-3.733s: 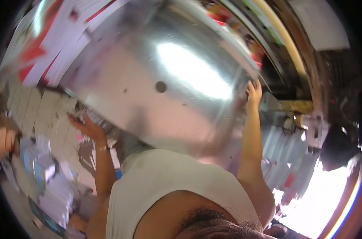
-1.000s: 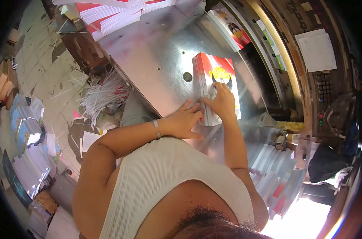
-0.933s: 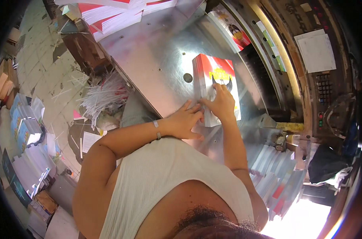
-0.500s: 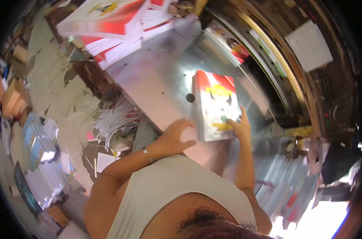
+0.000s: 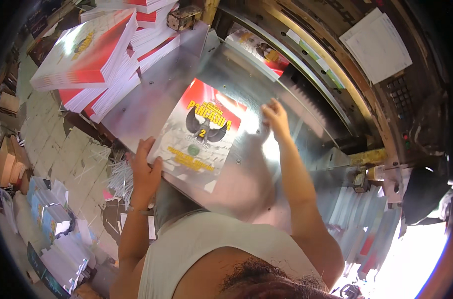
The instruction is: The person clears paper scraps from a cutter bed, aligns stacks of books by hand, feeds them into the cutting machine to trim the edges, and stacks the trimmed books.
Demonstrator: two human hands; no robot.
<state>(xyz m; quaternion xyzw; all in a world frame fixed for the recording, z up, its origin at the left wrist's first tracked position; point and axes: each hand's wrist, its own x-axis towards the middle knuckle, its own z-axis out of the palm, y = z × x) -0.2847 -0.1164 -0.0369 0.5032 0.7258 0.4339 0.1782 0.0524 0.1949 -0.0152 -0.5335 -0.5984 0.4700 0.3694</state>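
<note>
Squaring a red-and-white booklet stack [image 5: 199, 134] on the steel table [image 5: 266, 164].
Left hand [image 5: 145, 172] now grasps its near edge; right hand [image 5: 276, 117], apparently released, has slid off beside it.

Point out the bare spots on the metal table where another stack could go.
Bare metal table lies right of the red-and-white book stack, under the right hand. Another strip runs between that stack and the piled books at the far left. The left hand holds the stack's near edge. Crowded: far left pile.
</note>
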